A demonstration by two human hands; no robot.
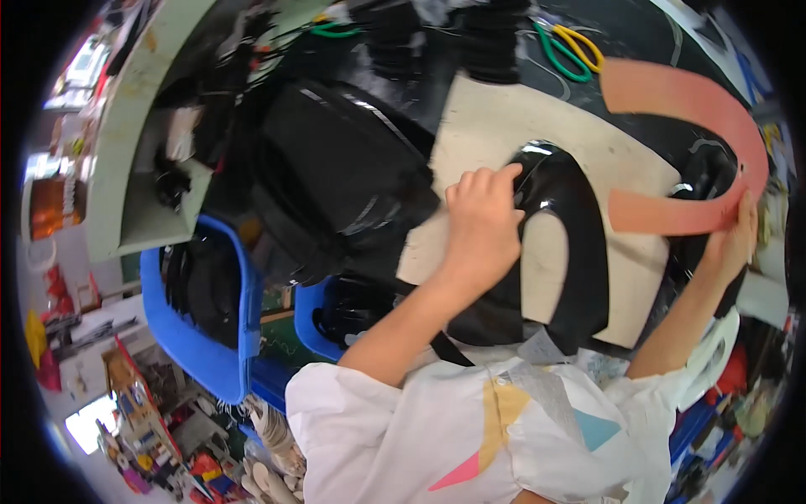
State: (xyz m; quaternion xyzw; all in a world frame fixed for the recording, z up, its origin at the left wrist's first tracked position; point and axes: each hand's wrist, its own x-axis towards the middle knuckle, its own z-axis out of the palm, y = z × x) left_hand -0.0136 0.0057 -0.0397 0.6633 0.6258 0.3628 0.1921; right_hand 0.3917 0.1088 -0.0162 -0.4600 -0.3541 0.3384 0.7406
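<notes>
A glossy black U-shaped piece [578,202] lies on a beige board [487,109], its curve pointing away from me. My left hand [487,214] is closed at the far left part of its curve, fingers curled and thumb side hidden from clear view. At the right, my right hand [736,235] grips a salmon-coloured U-shaped template [747,139] by its lower curve. The template is held above the board's right side, its opening facing left, and it partly covers dark glossy material underneath.
Stacked glossy black sheets [344,160] lie left of the board. Two blue bins [249,315] with black pieces stand at the near left. Scissors with green and yellow handles [573,52] lie at the far side, by a dark stack [493,42]. A pale green shelf [113,168] rises at left.
</notes>
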